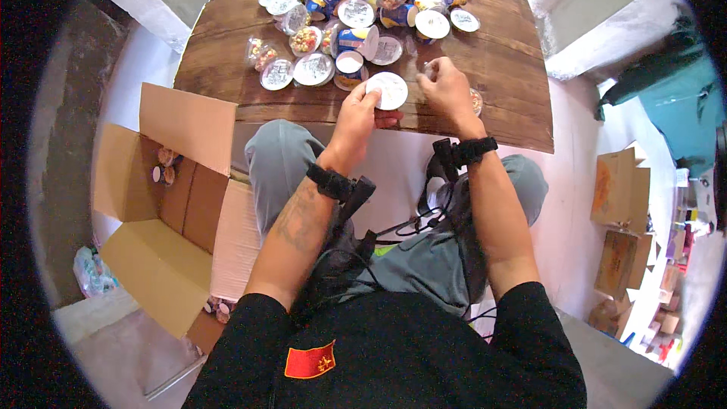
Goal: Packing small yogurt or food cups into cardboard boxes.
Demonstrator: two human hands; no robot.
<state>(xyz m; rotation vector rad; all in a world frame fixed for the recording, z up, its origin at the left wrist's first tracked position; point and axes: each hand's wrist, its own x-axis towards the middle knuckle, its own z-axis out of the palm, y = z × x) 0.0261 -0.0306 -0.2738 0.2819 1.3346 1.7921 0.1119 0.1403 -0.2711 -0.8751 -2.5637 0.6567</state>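
Above the table's near edge, my left hand (354,123) grips a round white lid (389,93), thumb on top and fingers curled beneath it. Whether a cup is under that lid I cannot tell. Just to its right, my right hand (448,92) has its fingers pinched together around a small pale piece (429,70), too small to name. A clear tub of snack pieces (475,101) lies partly hidden beside my right wrist. Close beyond my left hand stand a blue cup with a white top (349,64) and a silver-lidded tub (313,70).
Many blue cups and clear snack tubs (305,40) crowd the far part of the wooden table (219,53). An open cardboard box (185,121) with a few tubs inside stands at my left. More cardboard boxes (617,189) stand on the right, near a teal cover (681,121).
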